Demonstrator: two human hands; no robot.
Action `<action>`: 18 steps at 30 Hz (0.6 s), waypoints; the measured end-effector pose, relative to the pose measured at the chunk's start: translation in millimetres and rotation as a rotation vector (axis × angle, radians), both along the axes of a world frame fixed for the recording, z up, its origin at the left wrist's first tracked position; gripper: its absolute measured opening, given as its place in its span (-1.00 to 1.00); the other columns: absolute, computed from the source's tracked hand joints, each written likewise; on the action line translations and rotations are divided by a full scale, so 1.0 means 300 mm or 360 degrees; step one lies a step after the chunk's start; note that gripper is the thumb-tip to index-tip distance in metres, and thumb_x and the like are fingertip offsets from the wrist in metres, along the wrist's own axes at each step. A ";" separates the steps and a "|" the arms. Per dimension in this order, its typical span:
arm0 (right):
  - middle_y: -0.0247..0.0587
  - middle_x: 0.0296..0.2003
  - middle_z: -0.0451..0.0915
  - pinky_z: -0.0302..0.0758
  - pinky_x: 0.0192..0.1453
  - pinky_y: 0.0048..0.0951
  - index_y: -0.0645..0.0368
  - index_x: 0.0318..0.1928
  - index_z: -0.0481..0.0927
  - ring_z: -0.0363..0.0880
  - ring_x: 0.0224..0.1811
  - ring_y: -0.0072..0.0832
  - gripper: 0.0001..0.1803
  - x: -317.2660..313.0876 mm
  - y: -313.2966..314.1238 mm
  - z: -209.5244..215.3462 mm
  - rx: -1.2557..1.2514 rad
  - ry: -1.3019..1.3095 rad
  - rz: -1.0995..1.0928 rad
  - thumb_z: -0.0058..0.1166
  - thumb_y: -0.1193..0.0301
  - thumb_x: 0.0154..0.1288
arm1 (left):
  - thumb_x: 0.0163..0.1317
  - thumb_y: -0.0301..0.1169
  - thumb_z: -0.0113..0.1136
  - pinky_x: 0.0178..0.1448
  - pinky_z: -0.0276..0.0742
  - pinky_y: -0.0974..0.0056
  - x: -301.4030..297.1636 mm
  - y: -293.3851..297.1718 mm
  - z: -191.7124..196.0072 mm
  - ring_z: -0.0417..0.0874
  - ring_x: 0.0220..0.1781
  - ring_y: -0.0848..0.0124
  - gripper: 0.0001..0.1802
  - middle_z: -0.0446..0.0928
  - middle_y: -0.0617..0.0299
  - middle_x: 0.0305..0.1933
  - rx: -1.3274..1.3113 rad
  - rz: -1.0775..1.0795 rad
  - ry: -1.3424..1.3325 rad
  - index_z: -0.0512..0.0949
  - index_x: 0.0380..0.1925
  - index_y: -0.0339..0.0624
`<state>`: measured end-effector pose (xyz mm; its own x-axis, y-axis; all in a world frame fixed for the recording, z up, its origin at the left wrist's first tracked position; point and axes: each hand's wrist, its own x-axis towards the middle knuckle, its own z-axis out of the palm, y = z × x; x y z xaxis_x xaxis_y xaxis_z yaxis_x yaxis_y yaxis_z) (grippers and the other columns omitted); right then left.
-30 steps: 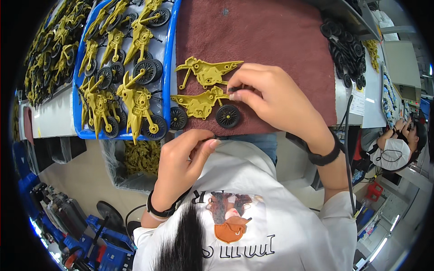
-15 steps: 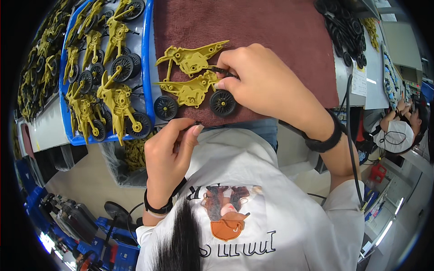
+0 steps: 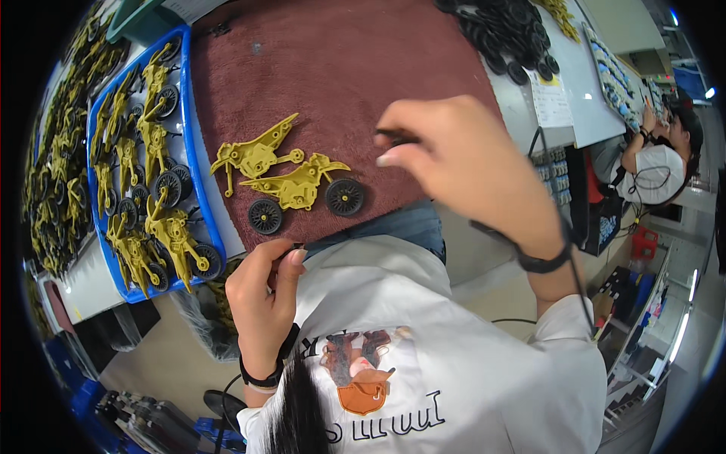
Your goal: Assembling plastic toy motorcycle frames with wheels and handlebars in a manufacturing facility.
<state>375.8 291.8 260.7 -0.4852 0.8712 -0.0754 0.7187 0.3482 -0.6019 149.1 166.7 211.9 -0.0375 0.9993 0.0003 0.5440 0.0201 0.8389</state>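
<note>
My right hand [image 3: 446, 151] is raised over the right part of the mat, blurred by motion. Its thumb and fingers pinch a small black plastic part [image 3: 398, 137]. At the mat's near edge, my left hand [image 3: 261, 291] has thumb and forefinger closed on a tiny dark piece that I cannot make out. Two yellow-green toy motorcycle body halves lie ahead of the left hand: an upper half [image 3: 253, 157] and a lower half [image 3: 295, 187]. Black spoked wheels sit at the lower half's two ends, a left wheel [image 3: 265, 216] and a right wheel [image 3: 345, 197].
A brown-red cloth mat [image 3: 340, 60] covers the table before me. On the left, a blue-rimmed tray [image 3: 217, 234] holds several toy motorcycles, with a heap of more [image 3: 57, 174] beyond it. Black parts [image 3: 507, 34] are piled at the far right. Another person [image 3: 658, 163] sits farther right.
My right hand has lifted off the motorcycle body halves and moved right with the black part. The left hand keeps its pinch near the mat's edge. The whole view has shifted.
</note>
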 end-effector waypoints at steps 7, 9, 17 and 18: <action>-0.33 -0.50 0.61 0.43 -0.42 -0.64 0.29 -0.31 0.59 0.56 -0.49 -0.67 -0.90 0.283 -0.102 0.139 -0.0325 0.0403 -0.0636 0.15 0.54 0.14 | 0.21 -0.50 0.24 -0.48 0.39 0.37 0.024 -0.004 -0.008 0.60 -0.56 0.35 -0.88 0.54 0.11 -0.57 0.0007 -0.0183 0.0113 0.53 -0.39 -0.35; -0.32 -0.50 0.61 0.44 -0.41 -0.64 0.29 -0.31 0.59 0.56 -0.49 -0.65 -0.90 0.385 -0.146 0.094 -0.0519 0.0510 -0.0627 0.15 0.53 0.16 | 0.20 -0.49 0.23 -0.46 0.39 0.34 0.041 -0.008 -0.007 0.57 -0.57 0.32 -0.87 0.54 0.11 -0.57 0.0023 -0.0217 0.0135 0.52 -0.41 -0.34; -0.15 -0.48 0.63 0.55 -0.31 -0.47 0.33 -0.29 0.62 0.63 -0.45 -0.45 -0.83 0.734 -0.129 -0.838 -0.1307 0.0236 -0.0772 0.13 0.45 0.19 | 0.06 -0.52 0.31 -0.45 0.39 0.27 0.141 0.006 0.010 0.54 -0.57 0.23 -0.87 0.54 0.10 -0.54 0.0061 -0.0571 0.0202 0.54 -0.42 -0.31; -0.09 -0.42 0.65 0.57 -0.26 -0.42 0.33 -0.27 0.64 0.66 -0.39 -0.38 -0.80 0.741 -0.109 -0.961 -0.1319 0.0073 -0.0785 0.11 0.42 0.21 | 0.06 -0.52 0.31 -0.45 0.39 0.27 0.153 0.008 0.009 0.54 -0.57 0.23 -0.87 0.54 0.10 -0.54 0.0057 -0.0549 0.0228 0.54 -0.42 -0.31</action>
<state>598.0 259.1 -27.5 -0.0964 0.6567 -0.7480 0.6401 -0.5346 -0.5518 195.1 169.1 214.6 0.3042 0.9525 0.0161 0.6254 -0.2124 0.7508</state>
